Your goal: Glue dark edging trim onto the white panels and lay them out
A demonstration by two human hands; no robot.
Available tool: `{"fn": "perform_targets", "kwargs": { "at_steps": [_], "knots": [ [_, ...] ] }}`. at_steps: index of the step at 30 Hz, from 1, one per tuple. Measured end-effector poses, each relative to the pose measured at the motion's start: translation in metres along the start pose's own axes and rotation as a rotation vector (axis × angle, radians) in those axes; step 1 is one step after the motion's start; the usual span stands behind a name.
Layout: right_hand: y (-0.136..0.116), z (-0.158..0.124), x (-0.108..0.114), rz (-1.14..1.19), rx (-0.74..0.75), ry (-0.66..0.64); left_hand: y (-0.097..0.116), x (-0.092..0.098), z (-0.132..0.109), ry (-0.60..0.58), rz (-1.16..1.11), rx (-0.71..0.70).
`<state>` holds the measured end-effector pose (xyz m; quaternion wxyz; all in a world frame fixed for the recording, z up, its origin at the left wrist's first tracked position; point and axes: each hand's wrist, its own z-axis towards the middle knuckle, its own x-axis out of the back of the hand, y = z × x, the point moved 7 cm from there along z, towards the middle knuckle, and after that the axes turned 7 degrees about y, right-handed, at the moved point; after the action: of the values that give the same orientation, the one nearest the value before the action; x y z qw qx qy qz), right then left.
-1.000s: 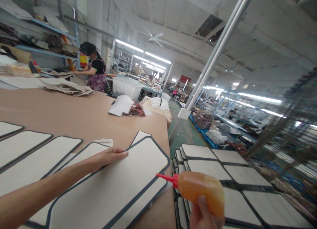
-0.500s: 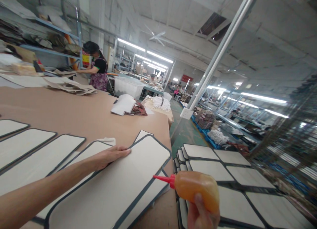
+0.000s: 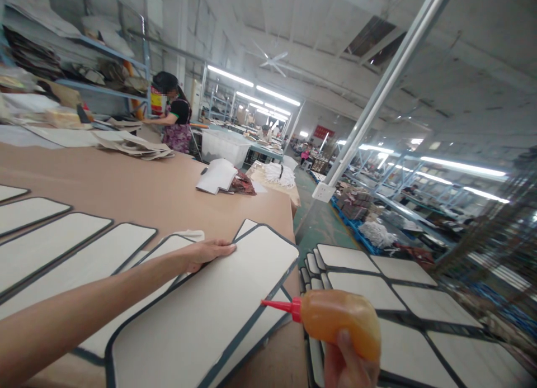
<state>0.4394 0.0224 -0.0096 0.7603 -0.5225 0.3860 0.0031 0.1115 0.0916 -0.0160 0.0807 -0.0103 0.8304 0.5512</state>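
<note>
A cream panel with a dark border (image 3: 201,304) slants across the near part of the table, tilted over another bordered panel beneath it. My left hand (image 3: 212,254) grips its far left edge, thumb on top and the other fingers hidden below. In my right hand (image 3: 350,360) is a clear squeeze bottle (image 3: 339,318) of amber liquid, probably glue, lying sideways. Its red nozzle tip points left and sits at the panel's dark right border. I cannot tell whether the tip touches it.
More bordered panels (image 3: 59,242) lie in a row on the brown table (image 3: 146,178) to the left. Stacks of similar panels (image 3: 436,298) stand at the right. Folded white pieces (image 3: 216,175) rest near the far edge. A co-worker (image 3: 174,111) stands beyond the table.
The whole view has shifted slightly, with most things sitting farther right. The nozzle has moved a little along the panel's right border towards me. Both hands keep their hold.
</note>
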Motion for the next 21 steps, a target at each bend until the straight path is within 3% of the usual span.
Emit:
{"fn": "perform_targets", "kwargs": {
  "at_steps": [4, 17, 21],
  "knots": [
    [-0.001, -0.002, 0.003, -0.010, -0.041, 0.022, 0.005, -0.003, 0.007, -0.006, -0.012, -0.005],
    [-0.018, -0.004, 0.004, -0.046, 0.028, -0.053, 0.024, -0.026, 0.028, -0.043, -0.041, -0.017],
    [-0.018, -0.005, 0.014, -0.043, -0.015, 0.021, 0.029, -0.033, 0.037, -0.053, -0.023, -0.041]
  ]
}}
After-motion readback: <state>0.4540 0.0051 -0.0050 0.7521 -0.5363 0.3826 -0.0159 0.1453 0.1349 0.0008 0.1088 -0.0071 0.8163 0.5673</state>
